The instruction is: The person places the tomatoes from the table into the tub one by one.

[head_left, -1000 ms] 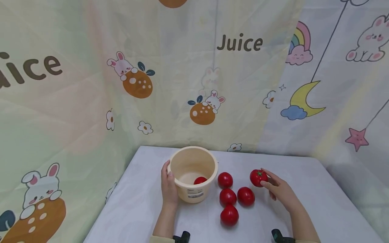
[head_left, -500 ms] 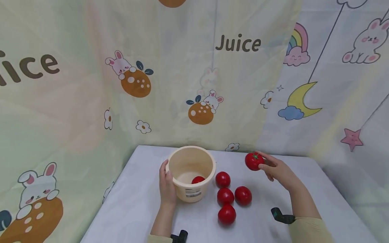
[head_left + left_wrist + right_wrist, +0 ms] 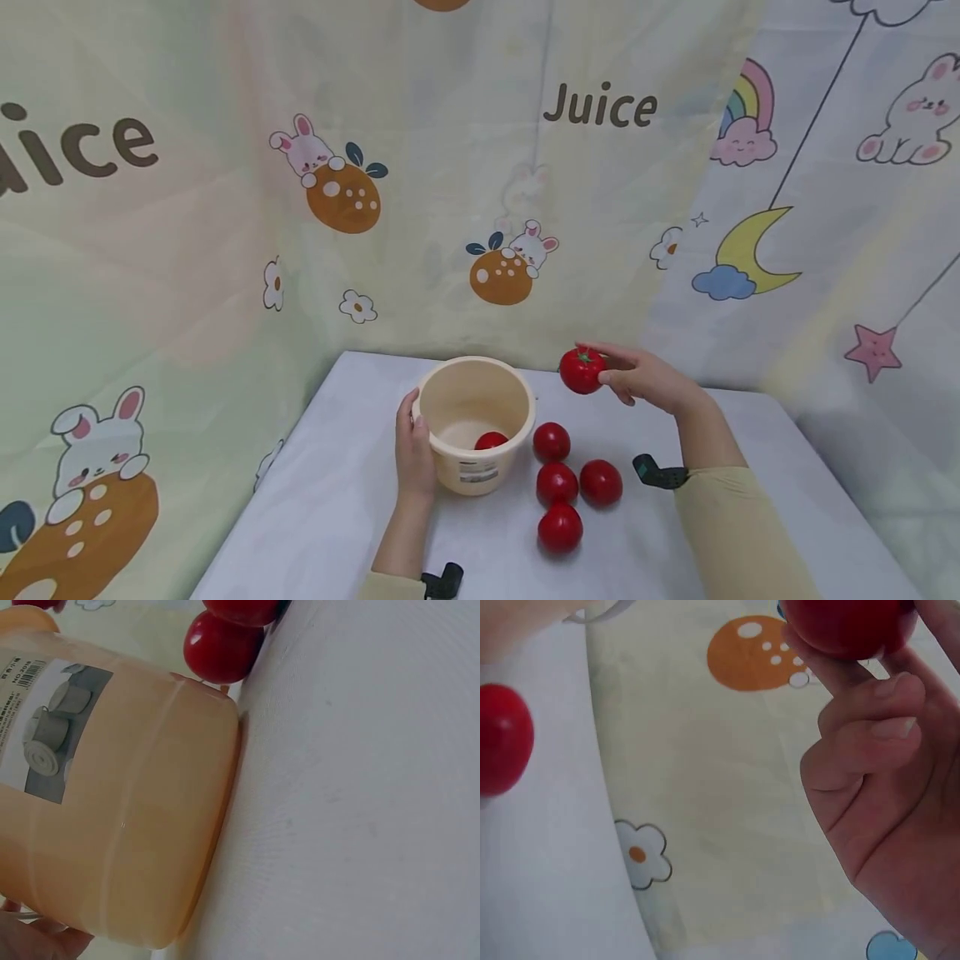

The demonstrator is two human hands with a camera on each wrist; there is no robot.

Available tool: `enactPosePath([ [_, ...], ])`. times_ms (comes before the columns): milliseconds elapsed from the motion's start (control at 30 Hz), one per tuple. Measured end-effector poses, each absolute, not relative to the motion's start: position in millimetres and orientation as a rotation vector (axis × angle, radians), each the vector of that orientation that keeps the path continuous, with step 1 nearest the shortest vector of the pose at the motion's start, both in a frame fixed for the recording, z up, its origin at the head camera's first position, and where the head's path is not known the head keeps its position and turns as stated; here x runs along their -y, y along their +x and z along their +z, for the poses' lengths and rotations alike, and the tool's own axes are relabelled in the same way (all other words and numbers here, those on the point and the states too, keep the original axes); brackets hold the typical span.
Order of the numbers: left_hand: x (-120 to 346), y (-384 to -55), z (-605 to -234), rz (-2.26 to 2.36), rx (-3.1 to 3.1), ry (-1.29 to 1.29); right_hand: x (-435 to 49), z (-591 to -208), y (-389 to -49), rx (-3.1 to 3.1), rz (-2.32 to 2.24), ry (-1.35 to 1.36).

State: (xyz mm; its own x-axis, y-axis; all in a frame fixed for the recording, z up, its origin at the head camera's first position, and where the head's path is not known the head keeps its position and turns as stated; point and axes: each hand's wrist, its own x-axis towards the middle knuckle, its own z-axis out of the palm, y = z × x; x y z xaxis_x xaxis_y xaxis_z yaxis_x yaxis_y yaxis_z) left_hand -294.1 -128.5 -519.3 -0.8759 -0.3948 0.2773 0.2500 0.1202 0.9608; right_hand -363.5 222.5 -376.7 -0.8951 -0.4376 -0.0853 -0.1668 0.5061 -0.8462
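Note:
A cream plastic bucket (image 3: 480, 479) stands on the table, with one red tomato (image 3: 491, 440) visible inside. My left hand (image 3: 415, 458) grips the bucket's left side near the rim; in the left wrist view its fingertips (image 3: 45, 937) show at the lower left. My right hand (image 3: 648, 379) pinches a red tomato with a green stem (image 3: 582, 372) between thumb and fingers, raised above the table to the right of the bucket. In the right wrist view that tomato (image 3: 851, 626) is cut off by the top edge, and two other fingers are curled below it.
Several more tomatoes lie right of the bucket: one beside it (image 3: 551, 442), one in the middle (image 3: 557, 483), one to the right (image 3: 601, 483) and one in front (image 3: 560, 528). A white cloth covers the table (image 3: 300, 517). Printed curtains (image 3: 420, 275) hang behind and at the sides.
My right hand has lifted the tomato off the table and carried it up and left toward the bucket. My left hand and the bucket stay in place.

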Motion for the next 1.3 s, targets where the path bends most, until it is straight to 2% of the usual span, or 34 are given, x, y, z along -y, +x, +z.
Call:
enactPosePath([
  [367, 129, -292, -519, -1.794, 1.929, 0.138, -161, -357, -393, -2.297, -1.185, -0.632],
  [933, 125, -295, -519, -1.806, 1.941, 0.132, -73, -365, -413, -2.187, -0.841, -0.667],
  [1300, 125, -294, -516, -1.826, 1.958, 0.189, -34, -379, -418, -2.07, -0.811, -0.612],
])
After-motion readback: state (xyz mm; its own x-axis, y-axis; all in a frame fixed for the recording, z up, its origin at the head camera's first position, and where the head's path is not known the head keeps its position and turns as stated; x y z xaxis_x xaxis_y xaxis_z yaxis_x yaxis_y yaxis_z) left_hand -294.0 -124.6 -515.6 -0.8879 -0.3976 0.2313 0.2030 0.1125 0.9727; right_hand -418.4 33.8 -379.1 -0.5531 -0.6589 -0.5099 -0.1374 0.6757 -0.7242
